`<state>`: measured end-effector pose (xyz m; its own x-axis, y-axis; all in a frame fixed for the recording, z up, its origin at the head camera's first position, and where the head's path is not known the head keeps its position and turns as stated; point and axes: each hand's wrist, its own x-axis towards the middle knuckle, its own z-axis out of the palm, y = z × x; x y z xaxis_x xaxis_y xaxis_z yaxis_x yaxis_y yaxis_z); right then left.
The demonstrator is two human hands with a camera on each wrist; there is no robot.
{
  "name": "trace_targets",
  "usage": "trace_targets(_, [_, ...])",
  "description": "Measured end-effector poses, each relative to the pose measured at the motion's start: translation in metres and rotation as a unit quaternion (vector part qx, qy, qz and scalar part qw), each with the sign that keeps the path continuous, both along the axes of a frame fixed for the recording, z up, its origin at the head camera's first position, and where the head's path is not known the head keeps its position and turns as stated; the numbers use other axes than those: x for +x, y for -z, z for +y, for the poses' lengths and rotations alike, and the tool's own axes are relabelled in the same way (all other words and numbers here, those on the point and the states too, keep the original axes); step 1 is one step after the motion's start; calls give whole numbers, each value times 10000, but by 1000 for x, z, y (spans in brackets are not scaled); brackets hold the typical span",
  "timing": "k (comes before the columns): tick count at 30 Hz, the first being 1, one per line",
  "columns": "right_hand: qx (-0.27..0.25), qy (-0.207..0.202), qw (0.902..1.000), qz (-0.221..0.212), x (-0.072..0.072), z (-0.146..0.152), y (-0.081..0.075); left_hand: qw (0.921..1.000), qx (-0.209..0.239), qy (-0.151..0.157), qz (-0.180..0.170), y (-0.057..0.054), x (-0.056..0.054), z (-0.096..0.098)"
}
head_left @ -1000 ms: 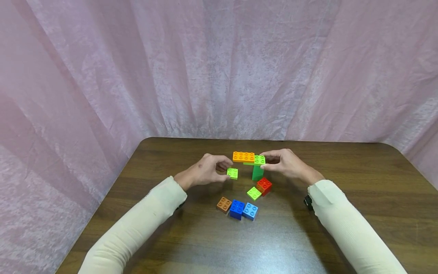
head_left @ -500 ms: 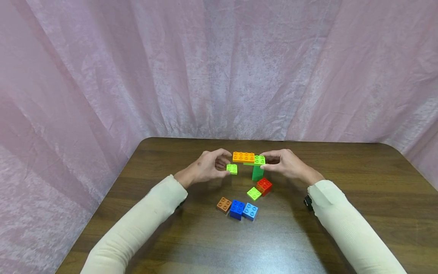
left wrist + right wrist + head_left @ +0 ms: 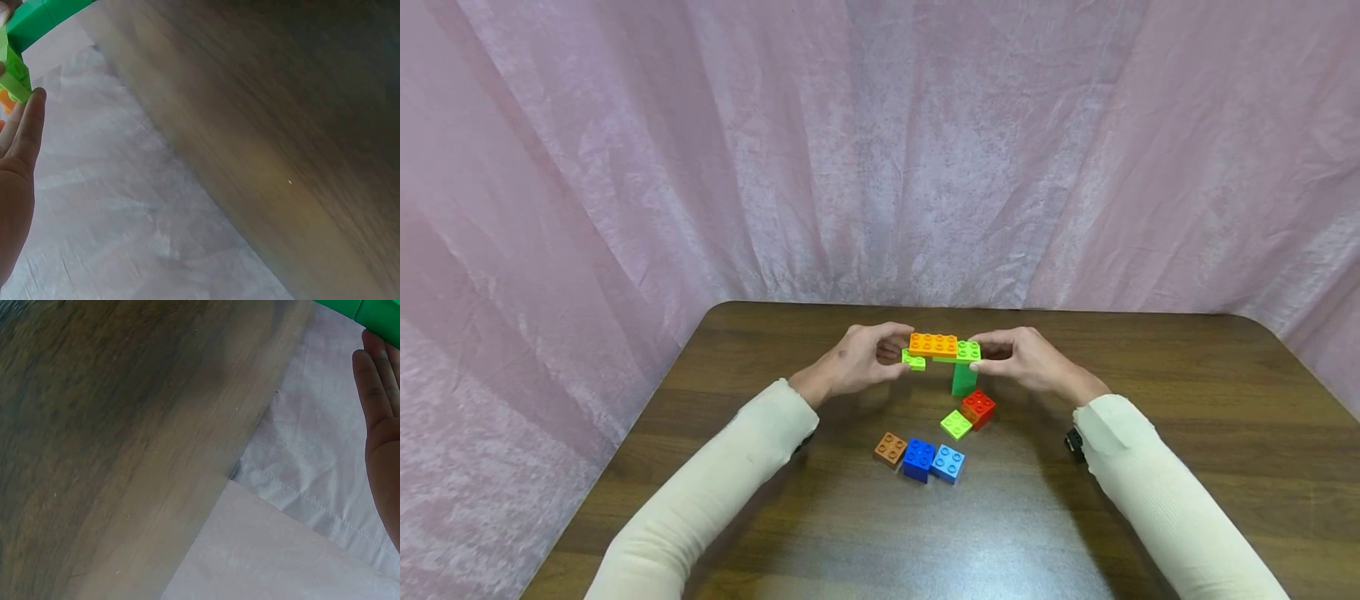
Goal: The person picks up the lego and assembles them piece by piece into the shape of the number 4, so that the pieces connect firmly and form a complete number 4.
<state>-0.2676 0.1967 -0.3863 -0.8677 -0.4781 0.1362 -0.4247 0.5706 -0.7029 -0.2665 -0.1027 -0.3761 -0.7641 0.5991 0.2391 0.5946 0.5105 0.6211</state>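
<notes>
In the head view my left hand (image 3: 859,360) pinches a small lime-green 2x2 toy brick (image 3: 915,363) just under the left end of an orange 2x4 brick (image 3: 933,344). That orange brick sits on a longer lime-green brick (image 3: 968,351), overhanging it to the left. Below stands a green column (image 3: 964,381). My right hand (image 3: 1028,360) grips the right end of this build with thumb and fingers. The left wrist view has the held lime brick (image 3: 14,87) close to the orange one; whether they touch is unclear. Green bricks (image 3: 375,314) appear at the right wrist view's corner.
Nearer on the wooden table (image 3: 820,533) lie a red brick (image 3: 979,408) and a lime-green brick (image 3: 956,425) side by side. Closer still are a brown brick (image 3: 891,448), a dark blue brick (image 3: 919,460) and a light blue brick (image 3: 948,464). A pink curtain (image 3: 880,167) hangs behind.
My left hand has moved up and slightly right, bringing the small lime-green brick from below left to under the orange brick's left end. The right hand stays put on the build.
</notes>
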Motion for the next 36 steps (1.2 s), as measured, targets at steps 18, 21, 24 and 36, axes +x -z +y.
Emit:
trace_targets(18, [55, 1, 10000, -81, -1, 1, -2, 9998, -39, -17, 203, 4, -6, 12])
trace_targets(21, [82, -3, 9999, -103, -1, 1, -2, 9997, -14, -28, 224, 5, -6, 13])
trace_targets(24, [89, -6, 9999, -90, 0, 1, -2, 9999, 12, 4, 131, 5, -7, 15])
trace_targets(36, [94, -66, 9999, -108, 0, 1, -2, 9995, -298, 44, -84, 5, -2, 20])
